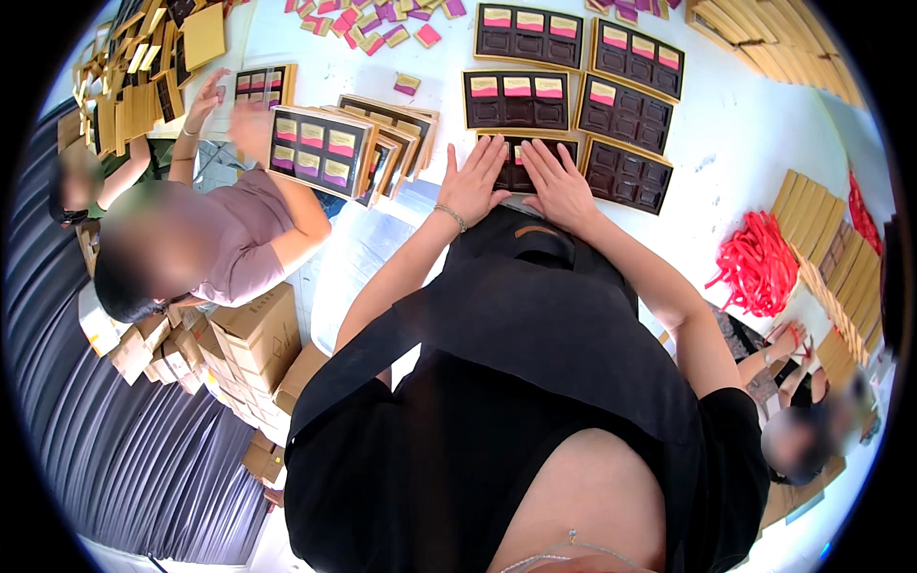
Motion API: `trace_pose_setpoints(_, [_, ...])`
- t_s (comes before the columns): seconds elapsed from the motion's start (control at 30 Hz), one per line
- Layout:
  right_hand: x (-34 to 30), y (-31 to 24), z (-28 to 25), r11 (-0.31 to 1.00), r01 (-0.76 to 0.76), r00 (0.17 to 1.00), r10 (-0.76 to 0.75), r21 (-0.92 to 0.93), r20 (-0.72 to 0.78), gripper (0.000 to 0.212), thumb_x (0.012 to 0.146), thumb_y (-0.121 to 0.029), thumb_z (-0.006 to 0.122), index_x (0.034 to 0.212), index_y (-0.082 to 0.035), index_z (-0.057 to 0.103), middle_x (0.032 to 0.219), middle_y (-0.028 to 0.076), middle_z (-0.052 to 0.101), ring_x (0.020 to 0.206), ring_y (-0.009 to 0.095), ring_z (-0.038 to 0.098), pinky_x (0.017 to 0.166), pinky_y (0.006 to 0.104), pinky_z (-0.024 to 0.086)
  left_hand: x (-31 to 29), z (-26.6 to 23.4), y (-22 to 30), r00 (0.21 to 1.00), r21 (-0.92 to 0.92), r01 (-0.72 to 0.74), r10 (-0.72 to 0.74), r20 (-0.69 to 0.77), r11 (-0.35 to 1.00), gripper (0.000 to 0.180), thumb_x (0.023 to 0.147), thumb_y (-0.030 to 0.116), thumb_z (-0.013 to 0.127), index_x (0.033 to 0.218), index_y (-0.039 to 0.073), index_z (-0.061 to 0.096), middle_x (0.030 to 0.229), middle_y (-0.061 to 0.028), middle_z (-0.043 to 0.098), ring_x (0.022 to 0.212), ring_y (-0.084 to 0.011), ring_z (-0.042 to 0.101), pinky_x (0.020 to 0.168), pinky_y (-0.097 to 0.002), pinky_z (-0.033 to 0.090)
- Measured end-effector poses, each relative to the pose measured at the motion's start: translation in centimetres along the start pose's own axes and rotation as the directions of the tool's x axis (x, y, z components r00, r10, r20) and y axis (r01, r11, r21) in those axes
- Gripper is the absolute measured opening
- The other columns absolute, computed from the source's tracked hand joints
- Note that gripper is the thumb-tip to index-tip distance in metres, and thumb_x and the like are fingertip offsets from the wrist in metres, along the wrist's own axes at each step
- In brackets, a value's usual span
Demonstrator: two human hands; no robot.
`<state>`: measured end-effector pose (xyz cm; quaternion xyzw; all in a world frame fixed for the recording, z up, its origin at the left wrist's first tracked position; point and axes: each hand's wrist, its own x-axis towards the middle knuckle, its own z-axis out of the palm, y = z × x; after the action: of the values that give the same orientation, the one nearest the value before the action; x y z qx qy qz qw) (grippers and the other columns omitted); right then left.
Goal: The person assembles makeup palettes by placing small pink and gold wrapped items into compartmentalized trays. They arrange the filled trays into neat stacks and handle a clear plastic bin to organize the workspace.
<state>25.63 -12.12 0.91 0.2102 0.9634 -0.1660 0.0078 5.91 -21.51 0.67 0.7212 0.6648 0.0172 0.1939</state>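
Note:
My left hand (475, 181) and my right hand (562, 184) lie flat with fingers stretched out, pressing on a dark brown gold-rimmed tray (514, 178) near the table's front edge. The hands cover most of the small pink-and-cream packets in its top row. Two more such trays, a middle one (517, 113) and a far one (528, 46), stand behind it, each with three packets in the top row. To the right, the near tray (626, 176) has bare compartments. The middle right tray (626, 116) holds one packet; the far right tray (638, 65) holds three.
Loose packets (382, 21) lie at the table's back. Left of me, a co-worker (244, 229) reaches beside stacked filled boxes (320, 153). Red ribbons (757, 265) and gold boxes (812, 224) are at the right, with other people beyond. Cartons (256, 329) stand at the left.

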Motion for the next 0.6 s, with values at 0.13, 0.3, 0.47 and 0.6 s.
trace_pose_setpoints(0.13, [0.9,-0.3,0.1,0.998,-0.065,0.992,0.066,-0.021,0.104,0.09,0.078,-0.055,0.063,0.144,-0.002,0.036,0.155,0.007,0.027,0.146,0.023,0.017,0.115,0.0577,0.012,0.0,-0.2,-0.2,0.999,0.032,-0.003,0.002,0.035,0.999,0.082,0.084,0.046,0.061,0.148,0.005,0.03,0.156,-0.0094,0.025,0.144,-0.0263,0.022,0.109,-0.0655,0.017])
trace_pose_setpoints(0.3, [2.4,0.2,-2.9,0.994,-0.007,1.0,0.008,0.105,-0.011,0.084,0.076,-0.048,0.067,0.14,0.0,0.041,0.152,0.011,0.032,0.143,0.027,0.025,0.113,0.0609,0.014,0.9,-6.3,0.8,0.998,-0.036,0.003,-0.001,0.056,0.999,0.086,0.079,0.045,0.067,0.146,0.004,0.032,0.156,-0.0121,0.025,0.145,-0.0263,0.021,0.109,-0.0652,0.018])
trace_pose_setpoints(0.47, [17.5,7.0,-9.4,0.922,0.201,0.889,-0.029,0.332,-0.457,0.034,0.08,-0.005,0.061,0.113,0.001,0.058,0.112,0.015,0.061,0.106,0.035,0.058,0.087,0.04,0.05,12.0,-22.8,-13.4,0.996,-0.207,0.061,-0.072,-0.046,0.976,0.035,0.087,0.01,0.054,0.12,0.011,0.064,0.108,-0.0158,0.068,0.093,-0.028,0.068,0.083,-0.0376,0.053])
trace_pose_setpoints(0.6, [36.0,11.2,-9.2,0.944,0.266,0.879,-0.154,0.197,-0.451,0.026,0.074,0.002,0.059,0.1,0.001,0.063,0.1,0.012,0.064,0.098,0.032,0.062,0.079,0.0398,0.053,21.0,-25.1,-33.0,0.846,0.11,0.532,-0.521,-0.119,0.839,0.032,0.081,0.019,0.068,0.112,0.012,0.069,0.099,-0.0132,0.071,0.089,-0.0264,0.069,0.078,-0.0369,0.054])
